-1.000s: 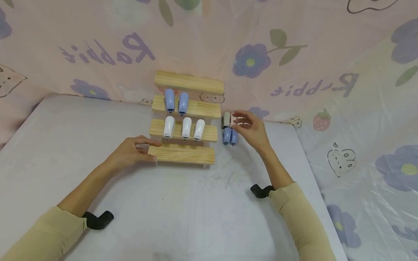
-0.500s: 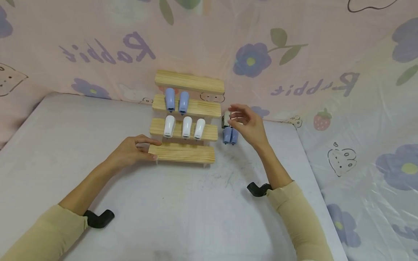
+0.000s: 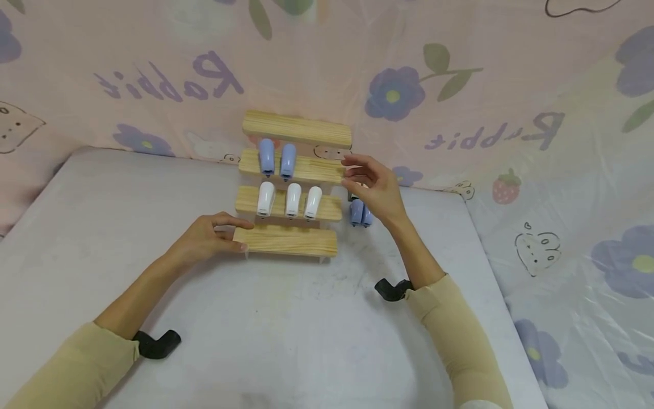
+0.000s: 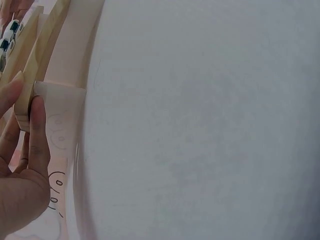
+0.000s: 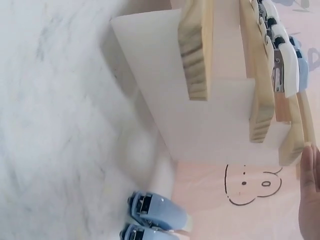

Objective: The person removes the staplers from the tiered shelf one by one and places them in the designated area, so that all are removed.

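Note:
A stepped wooden rack (image 3: 286,241) has several shelves. My left hand (image 3: 206,240) grips the left end of its lowest shelf; the left wrist view shows the thumb and fingers around the wooden end (image 4: 25,102). Three white staplers (image 3: 293,200) stand on the second shelf from the bottom, two blue staplers (image 3: 267,157) on the one above. My right hand (image 3: 377,190) is at that upper shelf's right end, fingers loosely bent, with nothing visible between them; in the right wrist view its fingertips (image 5: 307,152) touch or nearly touch the shelf end.
Right of the rack, two blue staplers (image 3: 356,212) stand side by side on the white table (image 3: 286,341). Behind them a greyish one is mostly hidden by my right hand. A patterned curtain (image 3: 306,68) hangs behind the rack. Each wrist carries a black fitting (image 3: 159,344).
My right hand has moved up and left, from the loose staplers to the rack's right side. My left hand keeps its place, and the staplers on the shelves have not moved.

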`<state>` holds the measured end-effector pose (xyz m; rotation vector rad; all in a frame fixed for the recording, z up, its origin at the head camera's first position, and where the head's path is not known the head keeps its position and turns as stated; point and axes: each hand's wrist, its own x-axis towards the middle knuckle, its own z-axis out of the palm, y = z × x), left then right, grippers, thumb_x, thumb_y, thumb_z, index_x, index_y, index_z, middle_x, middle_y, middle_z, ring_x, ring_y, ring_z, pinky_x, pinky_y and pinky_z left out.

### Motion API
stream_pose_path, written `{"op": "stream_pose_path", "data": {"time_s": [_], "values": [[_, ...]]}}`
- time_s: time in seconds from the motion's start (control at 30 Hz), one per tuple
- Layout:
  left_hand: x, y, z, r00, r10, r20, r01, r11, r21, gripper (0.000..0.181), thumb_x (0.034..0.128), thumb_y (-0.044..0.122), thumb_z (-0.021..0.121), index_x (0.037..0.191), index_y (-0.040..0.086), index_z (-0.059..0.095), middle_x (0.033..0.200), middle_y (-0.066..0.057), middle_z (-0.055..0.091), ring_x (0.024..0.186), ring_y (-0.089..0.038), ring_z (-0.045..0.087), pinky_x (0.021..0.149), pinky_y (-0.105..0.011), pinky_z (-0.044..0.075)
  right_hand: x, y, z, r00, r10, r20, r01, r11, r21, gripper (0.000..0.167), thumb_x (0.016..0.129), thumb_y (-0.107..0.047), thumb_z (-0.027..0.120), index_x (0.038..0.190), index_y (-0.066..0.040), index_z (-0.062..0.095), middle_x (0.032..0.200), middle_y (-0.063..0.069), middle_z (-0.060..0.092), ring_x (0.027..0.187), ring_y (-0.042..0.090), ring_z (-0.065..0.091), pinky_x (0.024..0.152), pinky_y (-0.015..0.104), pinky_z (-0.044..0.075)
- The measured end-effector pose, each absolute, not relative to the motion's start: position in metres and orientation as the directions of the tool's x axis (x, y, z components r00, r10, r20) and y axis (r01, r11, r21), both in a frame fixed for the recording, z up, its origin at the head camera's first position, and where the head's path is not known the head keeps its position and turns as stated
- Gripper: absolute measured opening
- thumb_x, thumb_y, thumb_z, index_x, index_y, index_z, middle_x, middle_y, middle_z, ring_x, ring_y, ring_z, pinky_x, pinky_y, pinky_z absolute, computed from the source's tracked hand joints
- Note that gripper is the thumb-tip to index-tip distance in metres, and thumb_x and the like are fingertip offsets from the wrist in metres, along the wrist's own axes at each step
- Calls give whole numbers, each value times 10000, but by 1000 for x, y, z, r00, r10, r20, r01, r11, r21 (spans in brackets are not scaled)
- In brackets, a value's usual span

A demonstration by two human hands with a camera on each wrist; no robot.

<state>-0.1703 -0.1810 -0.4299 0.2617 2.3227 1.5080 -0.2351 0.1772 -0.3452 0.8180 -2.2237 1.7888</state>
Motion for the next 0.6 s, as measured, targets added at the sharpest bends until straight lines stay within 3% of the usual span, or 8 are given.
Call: {"op": "stream_pose_path", "data": {"time_s": [0.13, 0.3, 0.6], "values": [[-170, -181, -430, -917, 346, -197, -33, 426, 904, 548, 778, 315, 861, 1266, 144, 679, 1458, -126, 480, 1304, -524, 424, 1038, -653, 334, -228, 167, -334, -833, -328, 445, -506, 128, -853, 462, 848, 174, 667, 1290, 166, 531, 1213, 364, 562, 1072, 513, 555, 897, 328, 518], [-170, -180, -428, -916, 349, -196, -28, 432, 901, 539, 781, 320, 859, 1261, 150, 680, 1451, -115, 487, 1286, -489, 465, 1024, -641, 356, -231, 160, -334, -836, -353, 420, -492, 144, -858, 467, 863, 150, 665, 1311, 116, 540, 1235, 335, 560, 1083, 461, 585, 913, 359, 513], [-169, -179, -427, -920, 335, -204, -46, 425, 904, 537, 785, 303, 859, 1267, 150, 680, 1446, -104, 488, 1116, -325, 595, 916, -436, 456, -245, 150, -341, -830, -411, 376, -468, 149, -871, 519, 872, 56, 716, 1362, 5, 554, 1283, 233, 586, 1129, 310, 626, 954, 366, 499]]}}
